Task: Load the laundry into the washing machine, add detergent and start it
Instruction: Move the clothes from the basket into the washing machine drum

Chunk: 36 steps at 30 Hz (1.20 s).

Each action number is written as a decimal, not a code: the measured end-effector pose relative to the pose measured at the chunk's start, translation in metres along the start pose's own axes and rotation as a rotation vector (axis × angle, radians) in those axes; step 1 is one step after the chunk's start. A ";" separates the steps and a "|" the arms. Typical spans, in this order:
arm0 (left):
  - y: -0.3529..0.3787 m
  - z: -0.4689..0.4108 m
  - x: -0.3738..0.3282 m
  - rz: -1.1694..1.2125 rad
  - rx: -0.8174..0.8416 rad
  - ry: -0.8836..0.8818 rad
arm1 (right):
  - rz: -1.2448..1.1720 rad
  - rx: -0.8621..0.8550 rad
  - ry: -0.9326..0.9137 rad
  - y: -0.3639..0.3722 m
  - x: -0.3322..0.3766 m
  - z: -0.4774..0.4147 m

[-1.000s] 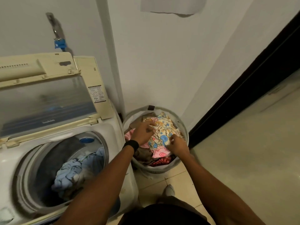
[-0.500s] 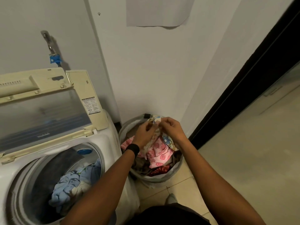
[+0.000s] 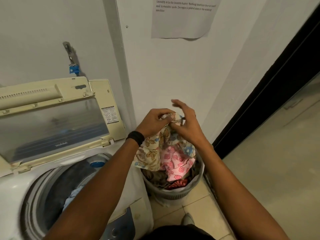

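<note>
A cream floral garment (image 3: pixel 152 153) with blue and tan blooms was held bunched at its top edge in the left grip (image 3: pixel 152 122) and hung below it. The right grip (image 3: pixel 187 125) was set against the same edge, blurred; whether it pinched could not be told. Directly beneath both grips, a pink patterned cloth (image 3: pixel 174 163), a brown cloth (image 3: pixel 155 177) and a red cloth (image 3: pixel 178 183) were heaped in the round grey laundry basket (image 3: pixel 173 194). Left of and below the grips, the white washing machine (image 3: pixel 17 187) was seen with its cream lid (image 3: pixel 52 129) raised and pale blue clothes (image 3: pixel 72 196) in its drum.
</note>
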<state>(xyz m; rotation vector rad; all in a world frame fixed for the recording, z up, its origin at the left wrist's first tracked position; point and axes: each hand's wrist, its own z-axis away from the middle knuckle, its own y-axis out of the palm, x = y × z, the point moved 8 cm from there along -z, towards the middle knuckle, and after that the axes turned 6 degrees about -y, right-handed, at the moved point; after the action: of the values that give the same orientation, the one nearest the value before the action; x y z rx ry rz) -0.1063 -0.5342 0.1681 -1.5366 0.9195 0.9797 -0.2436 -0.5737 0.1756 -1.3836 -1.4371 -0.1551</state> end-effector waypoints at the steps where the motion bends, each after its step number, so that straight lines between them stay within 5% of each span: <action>1: -0.003 0.002 -0.001 0.001 0.008 0.015 | 0.020 0.055 0.016 0.004 -0.002 -0.001; 8: -0.020 0.030 0.059 -0.217 0.066 -0.121 | -0.052 -0.395 0.258 -0.037 -0.012 0.022; 11: -0.043 0.043 0.076 -0.191 -0.089 -0.140 | -0.052 -0.501 0.348 -0.050 -0.020 0.034; 18: -0.048 0.045 0.033 0.079 -0.239 -0.038 | -0.107 -0.102 0.288 0.006 0.000 0.033; 25: -0.009 0.046 0.022 0.241 -0.148 -0.073 | -0.180 -0.055 0.195 0.037 0.028 0.028; 36: -0.053 0.040 0.023 0.036 -0.442 -0.057 | 0.080 0.051 0.234 0.021 0.009 0.038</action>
<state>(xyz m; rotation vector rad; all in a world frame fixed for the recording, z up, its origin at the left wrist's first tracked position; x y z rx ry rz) -0.0540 -0.4876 0.1604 -1.8498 0.7213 1.3079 -0.2472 -0.5349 0.1552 -1.3322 -1.1827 -0.2193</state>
